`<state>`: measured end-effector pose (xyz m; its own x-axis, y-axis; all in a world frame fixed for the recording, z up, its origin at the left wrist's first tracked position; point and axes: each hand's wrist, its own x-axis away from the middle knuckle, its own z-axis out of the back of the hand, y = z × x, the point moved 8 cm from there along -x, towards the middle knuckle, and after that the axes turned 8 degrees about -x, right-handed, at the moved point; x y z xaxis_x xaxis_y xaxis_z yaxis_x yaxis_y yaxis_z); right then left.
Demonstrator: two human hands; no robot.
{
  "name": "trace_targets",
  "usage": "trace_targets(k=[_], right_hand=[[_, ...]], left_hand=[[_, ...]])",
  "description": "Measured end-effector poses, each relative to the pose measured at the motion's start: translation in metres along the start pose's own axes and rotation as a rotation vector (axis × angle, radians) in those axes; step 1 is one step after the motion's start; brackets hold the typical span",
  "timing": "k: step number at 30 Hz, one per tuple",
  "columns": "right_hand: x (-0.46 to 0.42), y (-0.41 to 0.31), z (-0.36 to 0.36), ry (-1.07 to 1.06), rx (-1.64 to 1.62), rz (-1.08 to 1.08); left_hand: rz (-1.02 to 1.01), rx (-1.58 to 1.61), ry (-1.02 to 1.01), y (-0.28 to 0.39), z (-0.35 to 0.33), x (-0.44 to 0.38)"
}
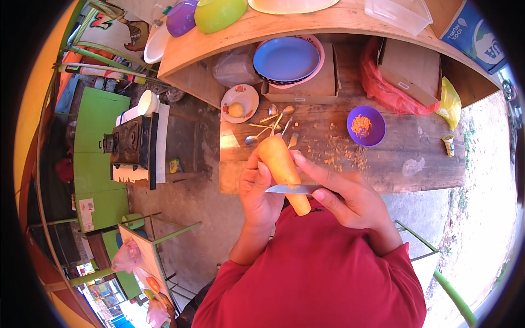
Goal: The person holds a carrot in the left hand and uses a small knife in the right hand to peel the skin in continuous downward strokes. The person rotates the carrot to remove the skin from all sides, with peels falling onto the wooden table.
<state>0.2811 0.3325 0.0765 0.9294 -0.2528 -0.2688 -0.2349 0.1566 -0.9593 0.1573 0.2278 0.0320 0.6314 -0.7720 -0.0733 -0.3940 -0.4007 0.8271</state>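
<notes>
A peeled carrot [279, 160] lies tilted between my hands, its thick end up and its narrow end towards my body. My left hand [259, 190] holds it from the left side. In my right hand [348, 197] is a knife [292, 188], its blade lying across the lower part of the carrot. My right index finger reaches up along the carrot's right side; whether it touches is hard to tell. The knife's handle is mostly hidden by the fingers. Beyond my hands, a purple bowl [376, 138] holds orange shreds [361, 125].
Peelings [340, 153] are scattered over the wooden table [426, 174]. Several spoons [288, 110] lie beyond the carrot, beside a flowered plate [251, 91] bearing a round yellowish item. A raised wooden shelf [287, 25] spans the back, with blue basin [286, 59] and cardboard box [410, 76] underneath. Left stands a stove [133, 139].
</notes>
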Motion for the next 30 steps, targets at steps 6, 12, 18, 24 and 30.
trace_targets(k=[6,12,18,24,30], right_hand=[[0.001,-0.005,0.001,-0.058,0.014,-0.049],[0.003,-0.006,0.005,-0.071,-0.022,-0.048],[0.002,-0.01,0.006,-0.093,-0.04,-0.004],[0.005,-0.007,0.005,-0.15,-0.107,0.009],[0.003,-0.01,0.009,-0.137,-0.114,0.032]], left_hand=[[-0.046,-0.053,0.015,0.002,-0.006,0.001],[-0.057,-0.051,0.003,0.001,-0.005,0.004],[-0.028,0.026,-0.02,-0.001,-0.01,0.005],[0.015,0.07,-0.086,0.001,-0.016,0.007],[0.018,0.04,-0.139,-0.002,-0.018,-0.001]])
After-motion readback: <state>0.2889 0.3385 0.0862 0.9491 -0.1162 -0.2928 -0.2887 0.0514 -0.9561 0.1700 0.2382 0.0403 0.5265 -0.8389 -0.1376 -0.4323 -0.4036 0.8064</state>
